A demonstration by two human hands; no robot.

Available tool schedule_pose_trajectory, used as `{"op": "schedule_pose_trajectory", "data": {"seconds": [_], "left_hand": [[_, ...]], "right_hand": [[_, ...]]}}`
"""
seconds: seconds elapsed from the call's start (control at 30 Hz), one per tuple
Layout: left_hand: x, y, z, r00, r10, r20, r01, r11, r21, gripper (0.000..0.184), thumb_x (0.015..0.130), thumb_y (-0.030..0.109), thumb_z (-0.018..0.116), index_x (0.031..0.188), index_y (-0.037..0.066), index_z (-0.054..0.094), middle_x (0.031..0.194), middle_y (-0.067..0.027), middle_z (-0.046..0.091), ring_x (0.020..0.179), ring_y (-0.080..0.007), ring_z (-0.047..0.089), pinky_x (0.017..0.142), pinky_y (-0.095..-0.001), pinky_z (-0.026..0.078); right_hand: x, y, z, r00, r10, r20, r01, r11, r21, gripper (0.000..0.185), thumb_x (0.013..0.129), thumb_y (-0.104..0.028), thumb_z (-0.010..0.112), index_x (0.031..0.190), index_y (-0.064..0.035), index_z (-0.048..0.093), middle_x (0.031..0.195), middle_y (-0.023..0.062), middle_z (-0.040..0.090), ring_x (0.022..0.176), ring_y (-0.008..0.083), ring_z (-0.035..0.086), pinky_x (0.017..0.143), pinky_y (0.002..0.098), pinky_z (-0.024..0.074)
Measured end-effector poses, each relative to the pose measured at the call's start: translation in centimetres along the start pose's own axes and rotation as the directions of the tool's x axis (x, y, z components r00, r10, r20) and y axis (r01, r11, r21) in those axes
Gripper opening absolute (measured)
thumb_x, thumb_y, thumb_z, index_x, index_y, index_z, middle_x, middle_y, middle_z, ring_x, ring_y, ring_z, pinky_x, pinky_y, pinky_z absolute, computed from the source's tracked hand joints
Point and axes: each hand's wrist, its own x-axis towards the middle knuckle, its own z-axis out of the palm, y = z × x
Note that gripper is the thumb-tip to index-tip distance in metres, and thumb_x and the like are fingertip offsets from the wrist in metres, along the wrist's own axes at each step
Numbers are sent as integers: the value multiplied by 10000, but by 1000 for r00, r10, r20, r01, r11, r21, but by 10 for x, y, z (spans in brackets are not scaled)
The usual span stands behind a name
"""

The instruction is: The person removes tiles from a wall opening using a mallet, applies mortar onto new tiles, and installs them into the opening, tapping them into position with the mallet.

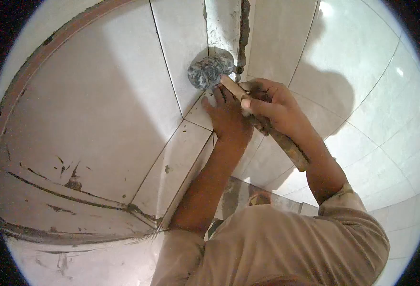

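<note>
My right hand (pixel 269 102) is wrapped round the wooden handle (pixel 288 148) of a mallet. Its dark, mottled head (pixel 210 70) is at the upper middle, over the tiles near the wall edge. Just below the head, my left hand (pixel 226 112) lies with its fingers spread on a narrow light tile (pixel 198 117). The handle crosses close beside my left hand, and part of that hand is hidden behind it.
Large light tiles (pixel 86 95) with dark smears cover the left side. Tiled wall (pixel 372 109) curves along the right. A rough, cement-edged strip (pixel 225 24) runs up at the top. A reddish-brown border (pixel 74 24) arcs at upper left.
</note>
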Motion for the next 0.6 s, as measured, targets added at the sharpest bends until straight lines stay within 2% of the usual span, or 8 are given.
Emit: {"op": "schedule_pose_trajectory", "data": {"seconds": [0.03,0.1,0.2,0.27,0.3,0.37,0.5,0.6], "left_hand": [[-4,1,-4,995,9,-104,6,991,137,728,921,533,623,1514,143,460,1588,-157,383,1466,-359,329,1155,-659,234],[-1,2,-1,997,-15,-81,26,990,139,734,924,489,622,1543,151,421,1586,-164,398,1481,-358,313,1137,-658,252],[5,-5,2,993,21,-114,-7,992,123,711,929,365,608,1567,146,383,1474,-179,520,1405,-377,424,1080,-645,304],[18,-2,-6,972,-111,-209,32,937,-347,732,906,249,600,1583,127,351,1306,-174,628,1233,-378,559,1025,-629,331],[19,1,-9,971,-109,-214,29,938,-346,732,906,249,600,1583,127,351,1306,-174,628,1233,-378,559,1025,-629,331],[22,4,-13,976,-83,-199,65,993,-94,765,875,199,616,1582,107,340,1200,-169,659,1087,-370,610,1005,-640,324],[26,1,-8,963,-39,-267,2,991,-135,808,854,174,624,1596,109,309,1186,-179,667,1083,-365,603,1008,-664,300],[25,-4,1,970,-63,-233,35,992,-121,805,840,163,622,1585,86,326,1148,-177,680,1073,-371,601,996,-675,294]], "right_hand": [[0,0,0,997,-67,43,68,997,-30,397,896,-228,752,1185,11,623,846,36,654,610,89,583,484,247,457],[3,-5,-1,986,-137,94,143,988,-58,376,910,-250,742,1161,5,625,836,40,652,621,93,589,490,257,473],[8,-15,-6,978,-190,83,186,981,49,363,920,-253,734,1167,-10,627,834,30,654,629,92,592,496,257,481],[20,-22,-16,961,-272,54,271,962,23,340,930,-246,725,1170,-23,632,849,25,666,651,88,597,515,246,484],[22,-26,-17,959,-277,54,276,961,23,340,930,-246,725,1170,-23,632,849,25,666,651,88,597,515,246,484],[28,-34,-20,942,-325,80,323,946,30,338,923,-233,728,1175,-26,637,864,20,671,657,85,600,510,245,484],[43,-39,-29,938,-296,181,291,955,55,356,945,-156,686,1254,3,612,836,9,644,623,67,577,503,219,447],[52,-31,-28,959,-260,117,253,965,74,361,905,-202,737,1206,-21,653,906,6,683,704,90,620,579,260,516]]}}
